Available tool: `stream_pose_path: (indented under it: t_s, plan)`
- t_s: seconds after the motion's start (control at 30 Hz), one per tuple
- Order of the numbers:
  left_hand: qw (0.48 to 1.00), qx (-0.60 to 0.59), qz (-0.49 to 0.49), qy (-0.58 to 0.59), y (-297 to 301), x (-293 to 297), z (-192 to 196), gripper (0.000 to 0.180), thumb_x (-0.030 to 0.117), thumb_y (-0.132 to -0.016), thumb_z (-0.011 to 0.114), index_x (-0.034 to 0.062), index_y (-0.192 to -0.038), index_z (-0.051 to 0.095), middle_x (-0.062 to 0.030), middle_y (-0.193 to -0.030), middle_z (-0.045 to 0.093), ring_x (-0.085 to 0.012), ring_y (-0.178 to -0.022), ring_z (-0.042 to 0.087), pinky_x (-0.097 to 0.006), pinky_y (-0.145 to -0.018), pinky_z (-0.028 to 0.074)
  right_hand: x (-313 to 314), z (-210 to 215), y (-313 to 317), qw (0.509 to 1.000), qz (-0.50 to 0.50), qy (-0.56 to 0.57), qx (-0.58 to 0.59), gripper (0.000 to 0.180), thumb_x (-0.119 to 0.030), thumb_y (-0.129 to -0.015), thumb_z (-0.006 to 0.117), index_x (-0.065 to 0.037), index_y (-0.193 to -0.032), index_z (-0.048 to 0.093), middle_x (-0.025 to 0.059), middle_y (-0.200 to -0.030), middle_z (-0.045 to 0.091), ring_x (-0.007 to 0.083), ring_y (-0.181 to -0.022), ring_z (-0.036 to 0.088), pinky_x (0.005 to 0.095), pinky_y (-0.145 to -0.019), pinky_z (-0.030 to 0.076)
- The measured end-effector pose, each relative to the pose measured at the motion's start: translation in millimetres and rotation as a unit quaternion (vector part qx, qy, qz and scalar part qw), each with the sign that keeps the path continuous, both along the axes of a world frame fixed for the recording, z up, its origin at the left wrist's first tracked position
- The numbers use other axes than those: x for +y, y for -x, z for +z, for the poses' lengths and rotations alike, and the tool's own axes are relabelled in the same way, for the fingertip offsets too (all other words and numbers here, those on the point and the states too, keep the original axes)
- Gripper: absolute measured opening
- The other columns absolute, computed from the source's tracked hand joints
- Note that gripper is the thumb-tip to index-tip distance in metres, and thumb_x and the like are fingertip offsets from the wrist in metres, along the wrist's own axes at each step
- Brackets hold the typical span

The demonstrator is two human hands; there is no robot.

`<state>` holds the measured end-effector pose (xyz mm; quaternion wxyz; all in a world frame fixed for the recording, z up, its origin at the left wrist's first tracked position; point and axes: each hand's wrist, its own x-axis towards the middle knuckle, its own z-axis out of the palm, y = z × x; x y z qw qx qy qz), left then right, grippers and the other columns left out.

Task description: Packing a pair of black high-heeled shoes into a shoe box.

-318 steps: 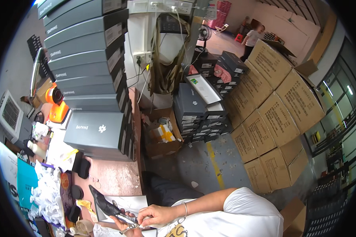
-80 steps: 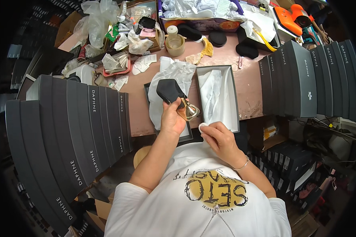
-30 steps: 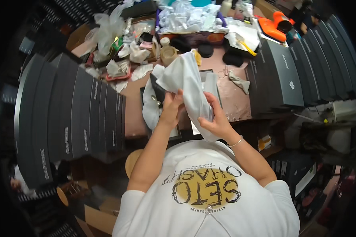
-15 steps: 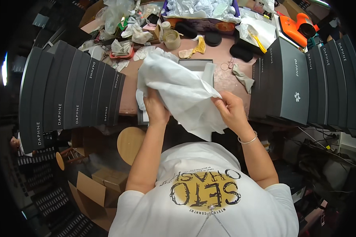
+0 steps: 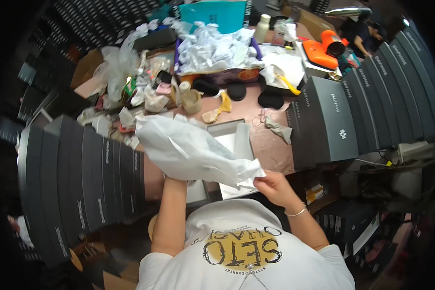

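Note:
Both my hands hold a large sheet of white tissue paper [image 5: 188, 147] spread over an open grey shoe box [image 5: 237, 140] on the brown table. My right hand [image 5: 274, 186] pinches the sheet's lower right corner. My left hand [image 5: 171, 176] is mostly hidden under the sheet's lower left edge. The paper covers most of the box, and what lies inside cannot be seen.
Stacks of dark grey shoe boxes stand at my left [image 5: 82, 179] and right [image 5: 343, 116]. Crumpled paper and plastic [image 5: 212, 48], a tape roll [image 5: 192, 100], black pads [image 5: 237, 90], an orange tool [image 5: 324, 50] and scissors [image 5: 261, 117] crowd the far table. Another person [image 5: 367, 36] sits at top right.
I have lowered the tissue sheet and drawn it out wider over the box, with my right hand moving down to the right. Earlier I held a dark shoe over the box.

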<state>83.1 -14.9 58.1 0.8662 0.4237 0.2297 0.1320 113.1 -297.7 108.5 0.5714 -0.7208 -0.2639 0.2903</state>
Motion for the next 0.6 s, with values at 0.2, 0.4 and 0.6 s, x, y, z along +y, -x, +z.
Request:
stream_pose_path:
  t_s: [0.2,0.4,0.6]
  plan:
    - [0.996,0.057,-0.031,-0.062,-5.6,11.9,-17.9,0.052,0.043,-0.099,0.038,0.0106,-0.139,0.035,-0.0077,-0.13,0.048,-0.0214,-0.119,0.049,-0.04,-0.103,0.037,45.5,-5.2,10.5,0.994,-0.077,0.068,0.039,0.031,-0.014,-0.093,0.051,0.0,-0.12,0.048,0.0067,-0.077,0.06,0.0129,-0.072,0.06,0.0273,-0.064,0.047]
    - [0.987,0.082,-0.044,-0.132,-14.4,11.0,-18.2,0.051,0.043,-0.099,0.038,0.0109,-0.139,0.036,-0.0084,-0.13,0.049,-0.0216,-0.119,0.049,-0.041,-0.105,0.036,22.8,-0.9,11.4,0.96,-0.057,-0.155,0.227,0.034,-0.033,-0.097,0.051,-0.002,-0.109,0.059,0.0032,-0.085,0.062,0.0098,-0.075,0.061,0.0225,-0.064,0.049]
    - [0.974,0.115,-0.019,-0.193,-9.6,-6.5,-9.5,0.051,0.042,-0.099,0.039,0.0111,-0.139,0.036,-0.009,-0.13,0.049,-0.0218,-0.12,0.048,-0.043,-0.106,0.034,2.5,-16.6,-1.2,0.997,0.056,-0.002,-0.052,0.021,-0.018,-0.087,0.056,0.002,-0.092,0.062,0.0192,-0.076,0.062,0.0266,-0.07,0.06,0.0373,-0.067,0.047]
